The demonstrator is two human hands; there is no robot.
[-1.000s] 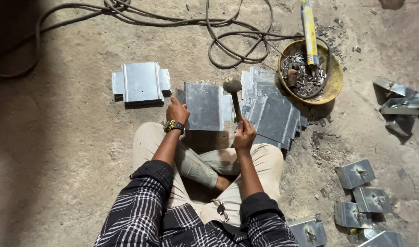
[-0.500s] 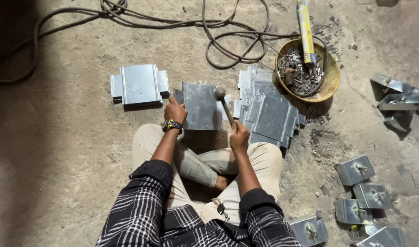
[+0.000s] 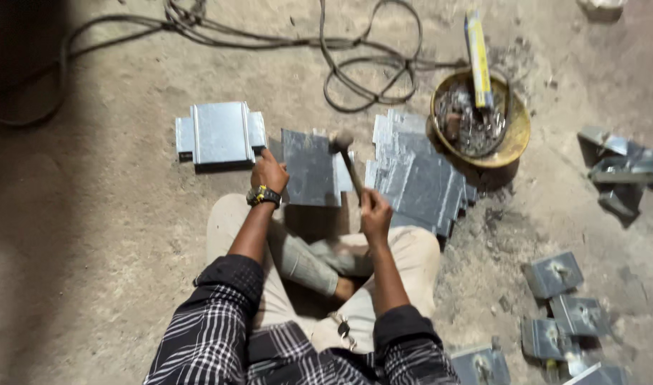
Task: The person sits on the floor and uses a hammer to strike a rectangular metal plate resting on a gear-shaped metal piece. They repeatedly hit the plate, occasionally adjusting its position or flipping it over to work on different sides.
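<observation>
Brass bowl (image 3: 513, 140) (metal scraps (image 3: 463, 127) inside)

Metal sheet (image 3: 308, 167) lying on floor (image 3: 112, 235) before crossed legs; folded piece (image 3: 219, 132) sitting to its left, sheet stack (image 3: 419, 178) to its right, bowl (image 3: 515, 135) sitting beyond stack, cables (image 3: 355, 64) trailing behind.

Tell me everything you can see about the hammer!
The hammer has a rounded metal-looking head, a bit blurred, on a slim handle that looks wooden. It stands tilted, head up and away from the person, above the right edge of the grey metal sheet. The right hand grips the lower end of the handle. Whether the head touches the sheet cannot be told.
</observation>
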